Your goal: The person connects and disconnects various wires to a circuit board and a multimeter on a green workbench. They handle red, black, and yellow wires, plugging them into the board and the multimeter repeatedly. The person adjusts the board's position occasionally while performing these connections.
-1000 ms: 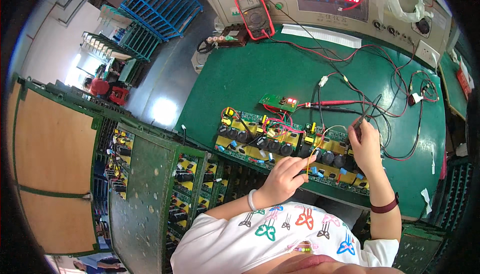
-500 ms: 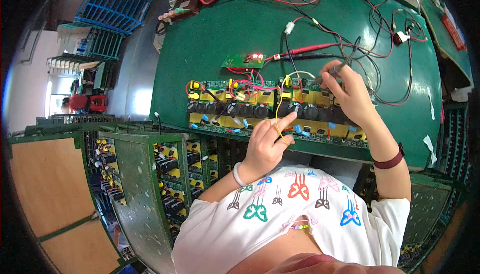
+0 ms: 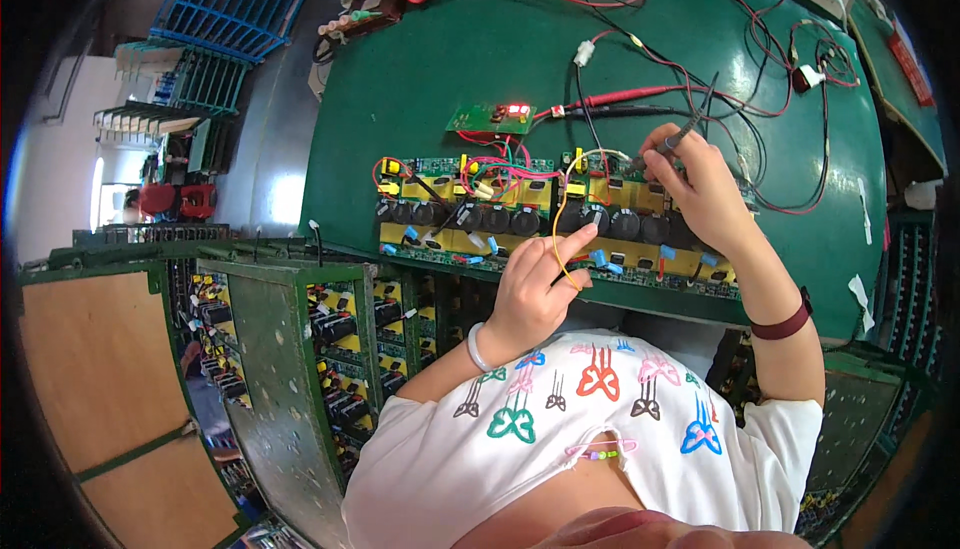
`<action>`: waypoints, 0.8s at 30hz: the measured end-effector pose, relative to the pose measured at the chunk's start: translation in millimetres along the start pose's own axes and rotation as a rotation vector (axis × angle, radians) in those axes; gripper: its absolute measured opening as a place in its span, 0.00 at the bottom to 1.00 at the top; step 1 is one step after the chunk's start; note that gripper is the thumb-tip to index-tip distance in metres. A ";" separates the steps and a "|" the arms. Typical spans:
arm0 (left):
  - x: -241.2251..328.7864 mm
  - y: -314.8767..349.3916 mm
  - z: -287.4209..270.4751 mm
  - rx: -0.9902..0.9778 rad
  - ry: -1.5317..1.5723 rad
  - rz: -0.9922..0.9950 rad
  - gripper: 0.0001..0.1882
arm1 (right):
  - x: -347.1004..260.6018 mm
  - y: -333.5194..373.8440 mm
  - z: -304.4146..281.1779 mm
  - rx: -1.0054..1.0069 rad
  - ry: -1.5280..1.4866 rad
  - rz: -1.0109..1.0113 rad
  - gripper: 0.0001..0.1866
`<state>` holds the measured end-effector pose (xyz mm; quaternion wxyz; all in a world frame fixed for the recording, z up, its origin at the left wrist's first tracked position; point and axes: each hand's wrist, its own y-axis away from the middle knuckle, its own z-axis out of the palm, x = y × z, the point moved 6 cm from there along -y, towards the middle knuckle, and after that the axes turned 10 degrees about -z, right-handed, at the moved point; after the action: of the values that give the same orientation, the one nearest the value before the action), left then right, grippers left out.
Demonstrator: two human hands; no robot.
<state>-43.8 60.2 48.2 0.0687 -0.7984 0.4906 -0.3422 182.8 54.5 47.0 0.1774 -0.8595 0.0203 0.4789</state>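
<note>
In the head view, a populated circuit board [image 3: 620, 192] was seen on the green table [image 3: 400, 79], at about 3 o'clock from the picture's centre. Its long axis was laid roughly from 9 to 3 o'clock, the 3 o'clock end dipped slightly towards 4. A slim dark pen-like tool [image 3: 685, 131] was pinched in the right hand [image 3: 664, 164], its working end directed between 7 and 8 o'clock, near a pale wire [image 3: 600, 152]; contact could not be confirmed. The left hand [image 3: 532, 294] was half curled, its forefinger extended over the black capacitors [image 3: 623, 224]; whether the yellow wire [image 3: 557, 239] crossing it was gripped could not be told. For good work, it was judged, the tip should be kept steady and loose wires held clear.
</note>
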 end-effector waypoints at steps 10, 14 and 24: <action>6.7 1.8 -6.4 -0.036 -0.003 -0.036 0.07 | 1.4 4.3 2.6 0.008 0.024 -0.024 0.04; 4.4 3.3 -6.4 -0.019 0.006 -0.031 0.06 | -1.8 0.5 3.3 -0.012 0.031 -0.014 0.05; 11.1 0.9 -10.3 0.020 0.000 -0.016 0.05 | 14.6 -8.8 1.7 -0.064 0.068 0.075 0.10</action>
<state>-47.6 52.9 60.9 0.0740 -0.8016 0.4810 -0.3474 191.1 65.2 36.6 0.1311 -0.8791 0.0432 0.4561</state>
